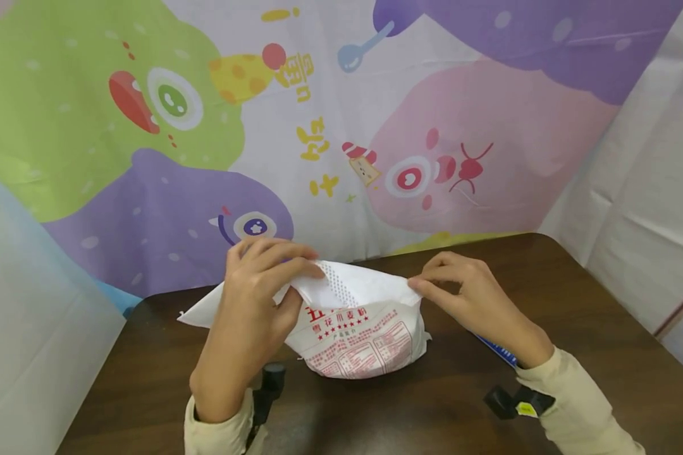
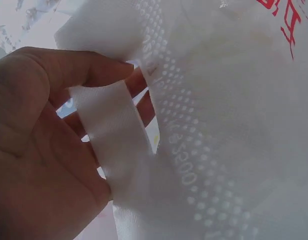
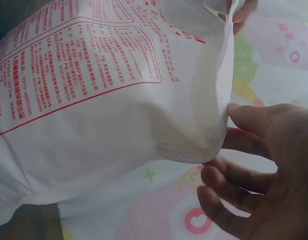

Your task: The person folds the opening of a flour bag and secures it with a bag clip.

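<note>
A white non-woven bag [image 1: 364, 341] with red print sits on the dark brown table [image 1: 575, 316], its top pulled up. My left hand [image 1: 262, 284] grips the bag's top left. In the left wrist view the thumb and fingers of the left hand [image 2: 129, 82] close round a white strap [image 2: 114, 135] beside the dotted seam. My right hand [image 1: 461, 284] pinches the bag's top right edge. In the right wrist view, the thumb of the right hand [image 3: 229, 125] meets the edge of the bag [image 3: 104, 100], with the other fingers curled below.
A cartoon-monster cloth backdrop [image 1: 341, 126] hangs behind the table, with white sheeting on both sides. A blue flat object [image 1: 498, 351] lies partly under my right wrist. Black camera mounts [image 1: 270, 379] sit on both wrists. The table's rounded far corners are close.
</note>
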`<state>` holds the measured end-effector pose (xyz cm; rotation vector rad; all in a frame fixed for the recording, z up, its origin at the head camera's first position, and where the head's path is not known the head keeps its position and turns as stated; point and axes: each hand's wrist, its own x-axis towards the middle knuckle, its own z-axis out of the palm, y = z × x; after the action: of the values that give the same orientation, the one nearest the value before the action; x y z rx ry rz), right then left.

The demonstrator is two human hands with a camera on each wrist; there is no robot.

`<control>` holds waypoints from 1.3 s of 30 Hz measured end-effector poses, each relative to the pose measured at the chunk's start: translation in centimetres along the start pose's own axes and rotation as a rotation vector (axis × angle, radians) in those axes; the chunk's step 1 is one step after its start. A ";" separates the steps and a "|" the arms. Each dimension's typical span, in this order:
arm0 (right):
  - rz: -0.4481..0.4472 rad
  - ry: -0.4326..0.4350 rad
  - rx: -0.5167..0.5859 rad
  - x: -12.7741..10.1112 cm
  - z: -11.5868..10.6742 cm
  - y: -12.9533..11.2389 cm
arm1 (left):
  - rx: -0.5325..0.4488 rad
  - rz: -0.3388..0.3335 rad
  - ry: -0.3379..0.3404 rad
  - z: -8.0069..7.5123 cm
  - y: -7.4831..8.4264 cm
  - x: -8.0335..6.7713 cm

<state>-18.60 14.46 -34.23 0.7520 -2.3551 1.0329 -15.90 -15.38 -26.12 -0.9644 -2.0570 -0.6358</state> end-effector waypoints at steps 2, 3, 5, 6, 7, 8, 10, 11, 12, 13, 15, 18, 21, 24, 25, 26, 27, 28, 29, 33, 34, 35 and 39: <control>-0.017 0.009 -0.002 0.0 0.1 -0.1 | 0.016 -0.014 -0.015 -0.2 0.1 -0.1; -0.021 0.010 -0.002 0.1 0.1 -0.1 | 0.023 -0.019 -0.020 -0.3 0.1 -0.2; -0.025 0.007 0.003 0.1 0.2 -0.1 | 0.029 -0.020 -0.021 -0.5 0.3 -0.2; -0.026 0.006 0.003 0.1 0.2 -0.1 | 0.032 -0.022 -0.024 -0.6 0.5 -0.2; -0.026 0.004 0.005 0.1 0.2 -0.1 | 0.033 -0.018 -0.022 -0.7 0.6 -0.2; -0.026 0.002 0.005 0.0 0.2 -0.1 | 0.032 -0.015 -0.020 -0.7 0.8 -0.2; -0.027 0.000 0.004 0.0 0.1 -0.1 | 0.025 -0.010 -0.013 -0.6 1.2 -0.1; -0.027 0.001 0.004 -0.1 0.1 -0.1 | 0.024 -0.011 -0.012 -0.5 1.5 0.0; -0.028 0.001 0.005 -0.1 0.1 -0.1 | 0.023 -0.015 -0.011 -0.4 1.7 0.0; -0.030 0.000 0.007 -0.2 0.1 -0.1 | 0.023 -0.015 -0.006 -0.2 1.9 0.1; -0.033 -0.002 0.012 -0.2 0.1 -0.1 | 0.021 -0.021 -0.001 0.1 2.3 0.2; -0.037 -0.005 0.018 -0.1 0.1 0.0 | 0.032 -0.023 0.004 0.4 2.5 0.3; -0.035 -0.013 0.025 -0.1 0.0 0.0 | 0.074 -0.029 -0.003 0.5 2.5 0.3; -0.030 -0.025 0.030 0.0 0.0 0.0 | 0.154 -0.063 -0.031 0.6 2.5 0.2; -0.028 -0.027 0.031 0.0 0.0 0.0 | 0.183 -0.079 -0.044 0.6 2.5 0.1; -0.026 -0.031 0.032 0.0 -0.1 0.0 | 0.210 -0.098 -0.059 0.7 2.5 0.1; -0.024 -0.033 0.032 0.0 -0.1 0.0 | 0.237 -0.115 -0.073 0.7 2.4 0.1; -0.023 -0.035 0.032 0.0 -0.1 0.0 | 0.258 -0.130 -0.084 0.7 2.4 0.0; -0.022 -0.036 0.032 0.0 -0.1 0.0 | 0.273 -0.144 -0.092 0.7 2.3 -0.1; -0.020 -0.041 0.029 0.0 -0.1 0.0 | 0.307 -0.194 -0.105 0.6 2.1 -0.3; -0.021 -0.041 0.028 0.0 -0.1 0.0 | 0.314 -0.205 -0.104 0.6 2.1 -0.4; -0.022 -0.043 0.027 0.0 -0.2 0.0 | 0.321 -0.214 -0.105 0.6 2.1 -0.4; -0.025 -0.044 0.016 0.1 -0.2 -0.1 | 0.334 -0.220 -0.106 0.7 1.9 -0.3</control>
<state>-18.63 14.52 -34.01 0.8155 -2.3709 1.0357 -14.54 -13.90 -26.57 -0.5955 -2.2911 -0.3386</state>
